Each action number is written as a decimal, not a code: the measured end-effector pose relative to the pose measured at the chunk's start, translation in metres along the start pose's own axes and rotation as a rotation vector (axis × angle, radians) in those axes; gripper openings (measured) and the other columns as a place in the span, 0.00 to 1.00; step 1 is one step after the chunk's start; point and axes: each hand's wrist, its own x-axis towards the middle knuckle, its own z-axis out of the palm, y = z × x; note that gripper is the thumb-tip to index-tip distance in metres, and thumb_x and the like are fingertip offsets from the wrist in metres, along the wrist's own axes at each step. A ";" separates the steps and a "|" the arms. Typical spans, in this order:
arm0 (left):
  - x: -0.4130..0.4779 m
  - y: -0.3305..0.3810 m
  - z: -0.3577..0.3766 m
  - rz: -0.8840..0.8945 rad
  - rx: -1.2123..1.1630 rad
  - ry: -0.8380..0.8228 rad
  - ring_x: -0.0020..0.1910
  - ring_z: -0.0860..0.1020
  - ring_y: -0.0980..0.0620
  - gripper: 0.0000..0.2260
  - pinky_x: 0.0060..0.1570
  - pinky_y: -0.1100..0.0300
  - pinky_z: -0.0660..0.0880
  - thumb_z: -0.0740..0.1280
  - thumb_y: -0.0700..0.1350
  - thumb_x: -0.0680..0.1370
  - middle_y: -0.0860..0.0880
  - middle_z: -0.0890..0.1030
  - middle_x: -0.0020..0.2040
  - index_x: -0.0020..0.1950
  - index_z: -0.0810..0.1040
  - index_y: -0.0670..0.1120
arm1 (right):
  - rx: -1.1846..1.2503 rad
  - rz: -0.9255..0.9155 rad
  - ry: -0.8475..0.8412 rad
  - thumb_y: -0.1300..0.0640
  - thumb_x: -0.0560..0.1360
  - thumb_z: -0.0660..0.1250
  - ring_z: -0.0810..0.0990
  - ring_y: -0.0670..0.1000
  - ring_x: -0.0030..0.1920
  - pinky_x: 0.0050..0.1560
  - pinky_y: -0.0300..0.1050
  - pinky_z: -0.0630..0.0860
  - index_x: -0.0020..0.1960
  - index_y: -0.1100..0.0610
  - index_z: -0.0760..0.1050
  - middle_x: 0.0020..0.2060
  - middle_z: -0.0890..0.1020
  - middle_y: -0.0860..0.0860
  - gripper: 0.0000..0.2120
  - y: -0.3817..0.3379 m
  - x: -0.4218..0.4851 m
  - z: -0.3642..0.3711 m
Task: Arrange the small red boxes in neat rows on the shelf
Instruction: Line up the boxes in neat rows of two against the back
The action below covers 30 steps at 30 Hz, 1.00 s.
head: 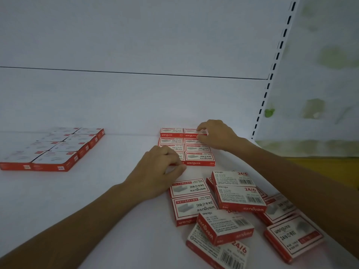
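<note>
Small red boxes [198, 157] are out on the white shelf [97, 191], and a tidy block of them sits against the back wall, right of centre: two columns, four rows, edges touching, printed tops facing up. Both hands are on that block. The left grip [159, 171] comes in from the near side, fingers curled over the near-left box [181, 155] and thumb at its front edge, pinching it at the corner of the block. Most of that box is hidden under the knuckles. The right grip [215, 134] reaches across from the right to the far row, fingertips curled over the top of the back-right box [190, 133] with the thumb lower against its near side, so it holds that one too. Both forearms are bare and stretch in from the bottom corners of the view.

Nearer the front edge, just right of the left wrist, lies a loose heap [240, 198] of the same boxes. Two lie flat, one behind the other, with the logo side up. Others show their barcodes. One is tilted across its neighbours, and a couple lie skewed at the right edge of the shelf.

Well apart on the left, a second block of larger flat packs [56, 158] with white tops and red sides also stands two wide and four deep. A slotted upright [279, 45] runs up the right side beside the plain white back panel [136, 35].
</note>
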 end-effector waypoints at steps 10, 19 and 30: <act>-0.005 0.039 -0.002 0.128 -0.207 -0.057 0.50 0.71 0.64 0.10 0.49 0.70 0.66 0.62 0.55 0.76 0.60 0.76 0.51 0.54 0.77 0.53 | 0.127 0.037 -0.012 0.51 0.75 0.64 0.79 0.50 0.46 0.50 0.47 0.77 0.51 0.55 0.79 0.50 0.82 0.51 0.10 0.005 -0.076 -0.037; -0.008 0.052 0.001 0.194 -0.146 -0.119 0.56 0.70 0.63 0.18 0.46 0.74 0.63 0.64 0.49 0.76 0.56 0.74 0.63 0.66 0.69 0.55 | 0.126 0.122 -0.128 0.44 0.76 0.61 0.77 0.42 0.34 0.32 0.35 0.68 0.43 0.51 0.77 0.34 0.77 0.42 0.13 0.014 -0.135 -0.052; 0.005 0.062 0.007 0.137 -0.164 -0.154 0.53 0.76 0.56 0.18 0.47 0.69 0.70 0.66 0.46 0.76 0.49 0.78 0.60 0.66 0.73 0.50 | 0.206 0.088 -0.030 0.51 0.77 0.60 0.78 0.42 0.30 0.33 0.34 0.73 0.46 0.58 0.80 0.33 0.79 0.44 0.14 -0.003 -0.140 -0.057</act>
